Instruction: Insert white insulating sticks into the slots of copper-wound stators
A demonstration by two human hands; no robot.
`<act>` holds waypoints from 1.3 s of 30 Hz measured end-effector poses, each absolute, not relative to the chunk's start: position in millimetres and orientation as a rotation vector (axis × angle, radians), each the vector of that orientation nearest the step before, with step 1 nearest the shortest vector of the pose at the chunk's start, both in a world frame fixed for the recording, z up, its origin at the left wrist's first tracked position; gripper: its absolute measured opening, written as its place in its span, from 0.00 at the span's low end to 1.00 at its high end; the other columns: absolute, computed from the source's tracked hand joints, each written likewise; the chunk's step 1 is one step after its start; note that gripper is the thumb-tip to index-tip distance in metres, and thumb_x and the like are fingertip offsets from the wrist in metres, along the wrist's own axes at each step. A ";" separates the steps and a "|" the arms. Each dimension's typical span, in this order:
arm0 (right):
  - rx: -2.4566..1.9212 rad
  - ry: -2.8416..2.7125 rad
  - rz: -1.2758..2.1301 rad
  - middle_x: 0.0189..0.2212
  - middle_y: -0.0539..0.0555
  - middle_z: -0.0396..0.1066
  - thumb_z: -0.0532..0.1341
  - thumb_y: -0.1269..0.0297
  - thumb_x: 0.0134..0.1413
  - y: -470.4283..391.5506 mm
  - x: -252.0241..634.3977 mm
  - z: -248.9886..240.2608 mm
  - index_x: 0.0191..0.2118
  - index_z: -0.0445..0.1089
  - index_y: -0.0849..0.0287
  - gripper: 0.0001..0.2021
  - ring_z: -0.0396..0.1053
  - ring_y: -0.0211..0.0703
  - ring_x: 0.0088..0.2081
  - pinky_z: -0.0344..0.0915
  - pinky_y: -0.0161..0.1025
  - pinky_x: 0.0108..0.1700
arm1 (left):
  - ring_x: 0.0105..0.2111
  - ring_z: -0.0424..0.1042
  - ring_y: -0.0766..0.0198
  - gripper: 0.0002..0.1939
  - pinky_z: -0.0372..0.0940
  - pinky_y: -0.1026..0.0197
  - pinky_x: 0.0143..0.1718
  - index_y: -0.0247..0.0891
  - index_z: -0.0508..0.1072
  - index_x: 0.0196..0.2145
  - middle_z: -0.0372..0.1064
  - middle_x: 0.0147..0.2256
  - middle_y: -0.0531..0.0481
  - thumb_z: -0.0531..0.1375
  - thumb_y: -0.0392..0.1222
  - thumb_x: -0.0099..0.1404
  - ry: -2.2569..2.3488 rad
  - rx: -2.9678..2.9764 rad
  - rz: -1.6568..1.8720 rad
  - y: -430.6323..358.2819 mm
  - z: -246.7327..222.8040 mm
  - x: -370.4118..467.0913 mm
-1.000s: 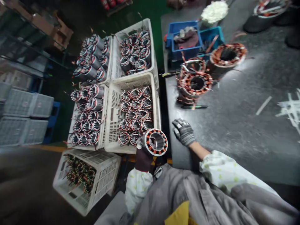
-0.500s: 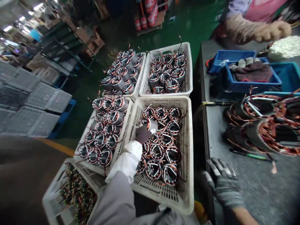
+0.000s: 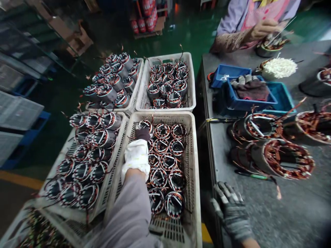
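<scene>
My left hand (image 3: 142, 133), in a dark glove with a white cuff, grips a motor stator (image 3: 146, 126) at the far left corner of the near crate (image 3: 197, 179). The glove hides part of that stator, which stands with its ring of wound copper wire and white sleeving facing up. Rows of similar stators (image 3: 160, 146) fill the crate beside and below it. My right hand (image 3: 232, 210), in a grey striped glove, lies on the edge of the dark workbench (image 3: 292, 210) with its fingers spread, holding nothing.
More crates of stators stand to the left (image 3: 113, 151) and behind (image 3: 192, 82). On the bench are large stators (image 3: 281, 160), blue bins (image 3: 253, 100), one with gloves, and a white bundle (image 3: 279, 68). Across it, a co-worker's hand (image 3: 266, 29) works at another stator.
My left hand has carried the stator from above the crate's middle to its far left corner, and the stator has gone from tilted to upright. My right hand stays on the bench edge.
</scene>
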State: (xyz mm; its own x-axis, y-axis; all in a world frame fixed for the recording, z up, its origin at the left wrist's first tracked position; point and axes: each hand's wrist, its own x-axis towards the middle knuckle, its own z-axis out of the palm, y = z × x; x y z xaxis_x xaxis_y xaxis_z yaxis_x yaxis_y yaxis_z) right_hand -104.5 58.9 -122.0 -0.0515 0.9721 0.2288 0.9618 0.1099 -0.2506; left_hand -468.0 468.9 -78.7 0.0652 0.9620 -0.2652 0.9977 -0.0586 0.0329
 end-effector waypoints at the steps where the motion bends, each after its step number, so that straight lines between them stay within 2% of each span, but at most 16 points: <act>1: -1.880 -2.059 0.046 0.62 0.64 0.74 0.57 0.58 0.69 58.4 -104.3 -122.1 0.62 0.71 0.57 0.20 0.69 0.64 0.64 0.60 0.64 0.67 | 0.66 0.65 0.43 0.27 0.41 0.31 0.73 0.24 0.71 0.60 0.74 0.60 0.29 0.61 0.50 0.74 2.051 2.125 -0.240 458.0 -75.3 -462.5; 4: -1.857 -2.039 0.055 0.62 0.65 0.73 0.56 0.56 0.70 57.6 -100.8 -126.8 0.62 0.71 0.58 0.21 0.67 0.65 0.64 0.59 0.66 0.68 | 0.73 0.56 0.41 0.32 0.38 0.33 0.76 0.28 0.66 0.68 0.64 0.68 0.28 0.61 0.50 0.74 2.185 2.110 -0.101 403.0 -63.6 -439.8; 6: -1.844 -2.016 0.059 0.62 0.65 0.73 0.56 0.55 0.71 61.0 -98.9 -133.0 0.62 0.72 0.58 0.22 0.66 0.67 0.65 0.59 0.67 0.68 | 0.72 0.58 0.43 0.33 0.40 0.35 0.77 0.34 0.65 0.71 0.67 0.67 0.32 0.60 0.50 0.73 2.116 2.157 0.069 348.7 -57.6 -422.3; 7: -1.832 -2.002 0.059 0.63 0.65 0.73 0.56 0.55 0.71 63.6 -99.6 -135.7 0.62 0.72 0.59 0.22 0.66 0.67 0.65 0.58 0.68 0.68 | 0.71 0.61 0.45 0.32 0.44 0.36 0.76 0.36 0.66 0.70 0.70 0.65 0.35 0.60 0.50 0.74 2.056 2.177 0.157 316.8 -55.6 -413.0; 9: -1.809 -1.971 0.079 0.63 0.66 0.72 0.56 0.57 0.71 67.2 -105.8 -137.4 0.62 0.72 0.60 0.22 0.65 0.68 0.66 0.58 0.68 0.69 | 0.65 0.69 0.47 0.27 0.57 0.39 0.71 0.39 0.71 0.66 0.75 0.60 0.38 0.59 0.50 0.74 1.930 2.187 0.327 244.8 -53.6 -393.0; 12: -1.810 -1.905 0.190 0.65 0.66 0.70 0.57 0.59 0.70 59.5 -121.7 -126.8 0.64 0.72 0.62 0.23 0.63 0.65 0.68 0.58 0.65 0.71 | 0.52 0.78 0.49 0.19 0.72 0.45 0.58 0.41 0.78 0.56 0.80 0.51 0.40 0.58 0.49 0.74 1.837 2.160 0.605 125.8 -54.6 -362.2; 15: -1.767 -1.947 0.423 0.68 0.66 0.68 0.60 0.62 0.67 39.0 -126.9 -111.8 0.67 0.71 0.62 0.26 0.61 0.63 0.70 0.55 0.65 0.73 | 0.52 0.79 0.48 0.18 0.73 0.44 0.58 0.44 0.80 0.53 0.81 0.49 0.41 0.58 0.51 0.73 1.756 2.131 0.729 21.0 -57.7 -332.4; 18: -1.614 -2.094 0.630 0.70 0.64 0.66 0.61 0.58 0.68 6.1 -103.2 -102.8 0.71 0.68 0.58 0.28 0.59 0.60 0.71 0.53 0.64 0.74 | 0.54 0.80 0.47 0.20 0.74 0.43 0.60 0.45 0.81 0.55 0.81 0.52 0.42 0.58 0.53 0.73 1.624 2.119 0.694 -55.8 -55.7 -293.7; 23: -1.612 -2.139 0.612 0.71 0.63 0.65 0.61 0.54 0.70 -60.9 -1.3 -100.9 0.71 0.67 0.57 0.29 0.57 0.59 0.73 0.50 0.62 0.75 | 0.55 0.80 0.46 0.23 0.75 0.41 0.59 0.42 0.81 0.56 0.81 0.54 0.41 0.56 0.53 0.72 1.512 2.008 0.506 -134.2 -44.4 -212.0; 26: -1.838 -2.033 0.536 0.71 0.63 0.64 0.62 0.55 0.70 -66.6 80.9 -104.9 0.71 0.69 0.58 0.28 0.58 0.59 0.73 0.48 0.61 0.76 | 0.56 0.80 0.46 0.24 0.74 0.39 0.60 0.41 0.82 0.56 0.81 0.54 0.40 0.56 0.53 0.71 1.480 1.963 0.427 -147.6 -39.3 -176.3; 31: -2.297 -1.659 0.292 0.70 0.66 0.66 0.54 0.61 0.72 -39.2 200.2 -110.7 0.71 0.69 0.61 0.27 0.64 0.60 0.69 0.53 0.59 0.73 | 0.59 0.77 0.49 0.23 0.71 0.41 0.64 0.42 0.79 0.60 0.79 0.58 0.42 0.55 0.49 0.73 1.473 2.042 0.435 -122.0 -21.4 -139.4; 36: -2.109 -1.832 0.105 0.66 0.64 0.72 0.50 0.65 0.71 -35.3 274.5 -135.3 0.68 0.73 0.60 0.26 0.67 0.56 0.66 0.56 0.58 0.71 | 0.66 0.71 0.50 0.26 0.65 0.41 0.69 0.42 0.71 0.67 0.74 0.63 0.41 0.55 0.44 0.75 1.312 2.343 0.507 -13.5 -3.8 -46.0; 39: -1.995 -1.951 0.057 0.64 0.62 0.74 0.49 0.64 0.71 -45.3 303.8 -152.4 0.66 0.75 0.57 0.26 0.69 0.55 0.65 0.60 0.57 0.69 | 0.68 0.67 0.48 0.28 0.61 0.40 0.71 0.39 0.70 0.68 0.71 0.66 0.38 0.58 0.45 0.74 1.243 2.446 0.368 85.7 -3.8 35.5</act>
State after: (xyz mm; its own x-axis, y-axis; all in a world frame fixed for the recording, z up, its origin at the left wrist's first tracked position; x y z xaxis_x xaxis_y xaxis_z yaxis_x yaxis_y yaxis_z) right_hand 303.8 -45.3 -152.4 0.0514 0.9759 0.2120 0.9620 0.0087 -0.2730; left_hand 35.5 85.7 -3.8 0.5767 0.8146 0.0628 0.7175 -0.5417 0.4380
